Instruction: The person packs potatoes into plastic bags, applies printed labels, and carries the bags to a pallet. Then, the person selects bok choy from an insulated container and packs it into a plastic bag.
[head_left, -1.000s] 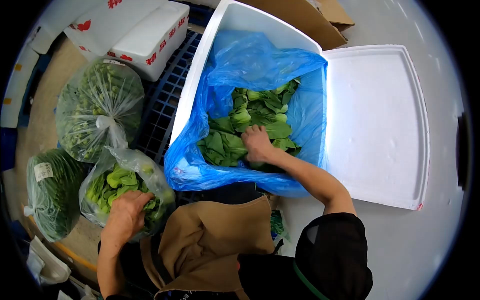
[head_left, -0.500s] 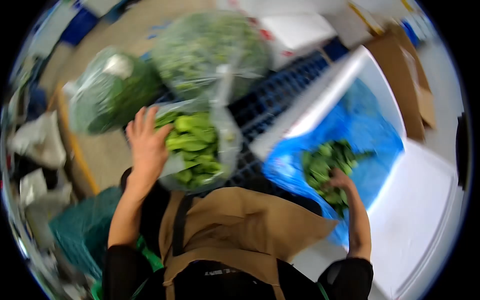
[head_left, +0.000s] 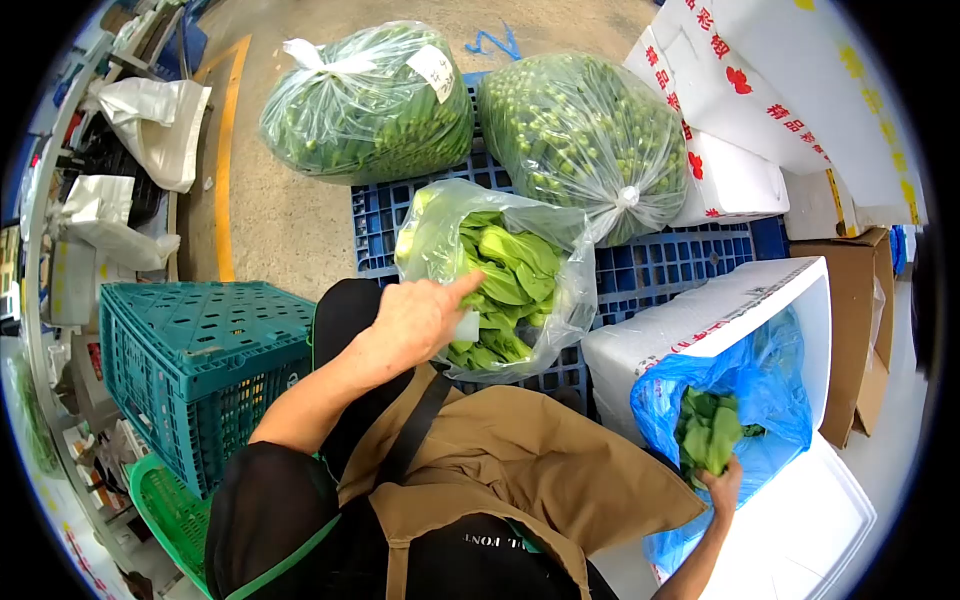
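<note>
A clear plastic bag [head_left: 575,300] of bright green bok choy [head_left: 510,285] stands open in front of me. My left hand [head_left: 425,310] is at its near left rim, index finger stretched over the leaves and the other fingers curled around a fold of the plastic. At the right, a white foam box [head_left: 700,310] lies on its side, lined with a blue plastic bag [head_left: 785,375]. At the mouth of that blue bag, my right hand [head_left: 722,485] grips a bunch of leafy greens [head_left: 710,430] from below; its fingertips are partly hidden.
Two tied bags, one of long green vegetables [head_left: 370,110] and one of budded green stems [head_left: 590,130], rest on a blue pallet [head_left: 375,225]. A teal crate [head_left: 205,340] and a green basket [head_left: 170,510] stand left. A cardboard box [head_left: 850,330] and foam boxes [head_left: 740,180] are right.
My view has shifted and turned. The left hand has gone from spread fingers at the bag's side to curled fingers on its rim. The right hand has drawn greens toward the blue bag's mouth.
</note>
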